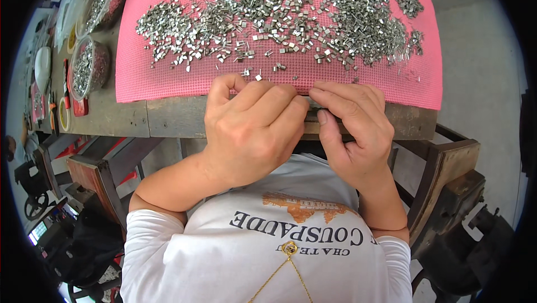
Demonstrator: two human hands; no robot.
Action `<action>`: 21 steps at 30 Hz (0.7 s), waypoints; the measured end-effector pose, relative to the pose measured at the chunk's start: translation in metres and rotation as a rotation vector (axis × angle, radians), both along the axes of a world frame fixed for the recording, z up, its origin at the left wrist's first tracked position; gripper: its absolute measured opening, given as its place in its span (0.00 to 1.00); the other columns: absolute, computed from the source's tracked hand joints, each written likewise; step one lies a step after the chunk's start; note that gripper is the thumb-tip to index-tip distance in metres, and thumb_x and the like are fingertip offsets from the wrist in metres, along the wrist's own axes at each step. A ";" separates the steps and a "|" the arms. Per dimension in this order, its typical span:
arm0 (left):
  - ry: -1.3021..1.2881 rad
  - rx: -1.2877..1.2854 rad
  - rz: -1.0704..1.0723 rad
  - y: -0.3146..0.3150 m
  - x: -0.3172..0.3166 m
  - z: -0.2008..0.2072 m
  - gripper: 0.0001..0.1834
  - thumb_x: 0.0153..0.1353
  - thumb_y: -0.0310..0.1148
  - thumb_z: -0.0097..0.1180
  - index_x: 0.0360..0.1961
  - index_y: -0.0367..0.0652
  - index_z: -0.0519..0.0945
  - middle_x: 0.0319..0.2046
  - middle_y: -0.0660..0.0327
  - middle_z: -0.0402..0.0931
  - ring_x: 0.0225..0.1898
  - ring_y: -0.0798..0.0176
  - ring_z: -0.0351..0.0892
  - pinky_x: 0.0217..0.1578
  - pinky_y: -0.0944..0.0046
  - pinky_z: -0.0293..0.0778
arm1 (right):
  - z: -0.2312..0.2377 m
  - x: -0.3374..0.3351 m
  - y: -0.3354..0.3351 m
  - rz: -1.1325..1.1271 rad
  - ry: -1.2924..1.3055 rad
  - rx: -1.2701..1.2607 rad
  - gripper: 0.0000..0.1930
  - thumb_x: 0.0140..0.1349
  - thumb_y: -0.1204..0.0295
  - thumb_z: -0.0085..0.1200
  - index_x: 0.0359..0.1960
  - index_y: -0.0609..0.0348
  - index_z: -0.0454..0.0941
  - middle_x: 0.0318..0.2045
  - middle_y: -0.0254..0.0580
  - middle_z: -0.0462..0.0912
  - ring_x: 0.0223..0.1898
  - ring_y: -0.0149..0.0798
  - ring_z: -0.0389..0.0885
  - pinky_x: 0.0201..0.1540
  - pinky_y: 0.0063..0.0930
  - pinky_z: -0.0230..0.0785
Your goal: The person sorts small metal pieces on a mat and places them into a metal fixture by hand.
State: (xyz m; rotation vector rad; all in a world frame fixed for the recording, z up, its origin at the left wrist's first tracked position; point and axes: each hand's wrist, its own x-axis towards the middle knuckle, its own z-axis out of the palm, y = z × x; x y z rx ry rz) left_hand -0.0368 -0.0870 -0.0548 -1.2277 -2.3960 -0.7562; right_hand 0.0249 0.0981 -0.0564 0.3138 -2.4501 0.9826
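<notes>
My left hand (251, 127) is closed, its fingers curled at the front edge of a pink textured mat (131, 82). Close beside it on the right, my right hand (361, 129) has its fingers bent together, with the thumb lower down by the mat's edge. Whatever lies between the fingertips of the two hands is too small or hidden to name. Beyond them a wide spread of small silvery metal pieces (263, 9) covers much of the mat. A few loose metal pieces (258, 77) lie just past my left knuckles.
The mat rests on a worn wooden bench (173, 119). At the left stand two clear round tubs (104, 57) of metal pieces. Near them are orange-handled pliers (53, 116), a red-and-black hand tool (66, 88) and a yellowish ring (62, 117). Dark machinery (456, 241) stands at the lower right.
</notes>
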 end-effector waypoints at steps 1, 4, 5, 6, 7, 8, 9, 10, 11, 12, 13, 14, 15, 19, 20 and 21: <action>0.021 -0.019 -0.015 0.000 0.000 0.000 0.12 0.48 0.28 0.69 0.36 0.47 0.85 0.37 0.66 0.84 0.35 0.63 0.82 0.40 0.58 0.68 | 0.000 0.000 0.000 0.002 0.001 0.001 0.16 0.53 0.83 0.62 0.45 0.60 0.87 0.43 0.41 0.89 0.41 0.43 0.86 0.48 0.38 0.69; 0.146 0.050 0.008 -0.002 0.004 -0.017 0.12 0.48 0.28 0.69 0.37 0.46 0.86 0.39 0.66 0.85 0.37 0.64 0.84 0.41 0.57 0.69 | 0.000 -0.001 -0.002 0.011 0.027 0.015 0.16 0.52 0.83 0.63 0.44 0.60 0.87 0.42 0.40 0.89 0.41 0.42 0.86 0.48 0.38 0.69; 0.151 0.051 -0.004 -0.004 0.004 -0.020 0.14 0.49 0.29 0.69 0.39 0.46 0.87 0.41 0.64 0.86 0.39 0.64 0.85 0.42 0.58 0.70 | 0.000 -0.002 -0.002 0.005 0.032 0.026 0.16 0.53 0.83 0.63 0.44 0.59 0.87 0.42 0.40 0.89 0.41 0.42 0.86 0.48 0.38 0.69; 0.151 0.051 -0.004 -0.006 0.004 -0.019 0.14 0.49 0.29 0.69 0.39 0.46 0.87 0.41 0.64 0.86 0.39 0.64 0.85 0.42 0.58 0.70 | 0.000 -0.002 -0.002 -0.001 0.037 0.036 0.15 0.53 0.82 0.63 0.44 0.59 0.87 0.42 0.40 0.88 0.41 0.42 0.86 0.48 0.38 0.69; 0.149 0.027 -0.026 -0.008 0.003 -0.016 0.15 0.49 0.30 0.69 0.41 0.45 0.88 0.43 0.63 0.86 0.40 0.63 0.85 0.43 0.58 0.71 | 0.000 -0.002 -0.003 0.000 0.036 0.036 0.15 0.53 0.82 0.63 0.44 0.59 0.87 0.42 0.40 0.88 0.41 0.42 0.86 0.48 0.38 0.69; 0.148 0.003 -0.046 -0.009 0.002 -0.014 0.16 0.50 0.30 0.69 0.42 0.44 0.89 0.44 0.62 0.87 0.41 0.63 0.86 0.43 0.58 0.72 | 0.001 -0.004 -0.004 -0.016 0.035 0.040 0.14 0.54 0.82 0.63 0.43 0.59 0.86 0.41 0.39 0.88 0.41 0.42 0.85 0.48 0.38 0.68; 0.151 0.002 -0.042 -0.010 0.003 -0.013 0.16 0.50 0.30 0.69 0.42 0.44 0.89 0.44 0.62 0.87 0.41 0.63 0.86 0.43 0.58 0.72 | 0.002 -0.005 -0.005 -0.032 0.034 0.042 0.13 0.55 0.81 0.63 0.43 0.58 0.86 0.40 0.38 0.88 0.40 0.42 0.85 0.48 0.38 0.68; 0.114 0.013 -0.059 -0.012 0.005 -0.012 0.16 0.51 0.31 0.69 0.44 0.43 0.89 0.44 0.61 0.87 0.41 0.62 0.86 0.44 0.57 0.73 | 0.003 -0.007 -0.006 -0.028 0.037 0.041 0.13 0.55 0.81 0.63 0.43 0.58 0.86 0.40 0.38 0.88 0.40 0.42 0.85 0.48 0.38 0.68; 0.079 0.021 -0.075 -0.014 0.006 -0.011 0.17 0.53 0.32 0.69 0.45 0.43 0.90 0.45 0.60 0.87 0.42 0.60 0.86 0.45 0.57 0.74 | 0.003 -0.011 -0.008 -0.041 0.034 0.048 0.12 0.56 0.80 0.64 0.43 0.57 0.86 0.39 0.37 0.87 0.40 0.42 0.84 0.48 0.38 0.67; -0.050 0.062 -0.112 -0.018 0.002 -0.008 0.18 0.53 0.31 0.70 0.47 0.40 0.90 0.46 0.57 0.87 0.43 0.57 0.86 0.45 0.56 0.76 | 0.003 -0.015 -0.010 -0.053 0.032 0.054 0.11 0.57 0.79 0.65 0.42 0.56 0.86 0.38 0.36 0.87 0.39 0.42 0.83 0.48 0.39 0.67; -0.101 0.119 -0.096 -0.023 -0.004 -0.006 0.18 0.53 0.30 0.71 0.47 0.40 0.90 0.47 0.57 0.87 0.43 0.57 0.86 0.45 0.57 0.77 | 0.005 -0.020 -0.013 -0.068 -0.010 0.055 0.09 0.58 0.77 0.66 0.40 0.54 0.86 0.36 0.34 0.84 0.40 0.42 0.80 0.48 0.40 0.65; -0.151 0.177 -0.085 -0.028 -0.012 -0.007 0.19 0.52 0.28 0.72 0.47 0.39 0.90 0.47 0.56 0.87 0.43 0.56 0.86 0.44 0.58 0.78 | 0.005 -0.026 -0.015 -0.068 -0.004 0.051 0.09 0.58 0.77 0.66 0.40 0.54 0.86 0.36 0.34 0.84 0.40 0.42 0.80 0.48 0.40 0.65; -0.084 0.161 -0.027 -0.031 -0.022 -0.005 0.19 0.51 0.25 0.73 0.46 0.41 0.90 0.47 0.56 0.88 0.43 0.55 0.85 0.43 0.59 0.79 | 0.005 -0.032 -0.017 -0.066 -0.008 0.094 0.08 0.58 0.76 0.66 0.40 0.54 0.85 0.35 0.34 0.83 0.41 0.42 0.79 0.48 0.41 0.65; 0.046 0.001 0.171 -0.049 -0.057 -0.005 0.09 0.52 0.30 0.73 0.36 0.51 0.90 0.41 0.68 0.85 0.48 0.57 0.81 0.48 0.54 0.71 | 0.002 -0.055 -0.033 -0.070 -0.036 0.206 0.05 0.58 0.73 0.67 0.36 0.53 0.86 0.32 0.35 0.80 0.41 0.43 0.77 0.48 0.41 0.64; 0.021 -0.013 0.165 -0.050 -0.059 -0.004 0.08 0.51 0.30 0.73 0.34 0.52 0.90 0.40 0.69 0.85 0.50 0.58 0.80 0.50 0.53 0.69 | 0.001 -0.060 -0.035 -0.090 -0.051 0.254 0.05 0.58 0.72 0.68 0.36 0.53 0.86 0.30 0.34 0.80 0.40 0.43 0.78 0.47 0.40 0.64; 0.024 -0.016 0.166 -0.049 -0.060 -0.003 0.08 0.51 0.30 0.73 0.34 0.52 0.90 0.40 0.69 0.85 0.50 0.58 0.80 0.50 0.53 0.69 | 0.001 -0.065 -0.037 -0.091 -0.068 0.276 0.06 0.56 0.72 0.69 0.34 0.53 0.86 0.29 0.34 0.79 0.39 0.44 0.77 0.47 0.42 0.64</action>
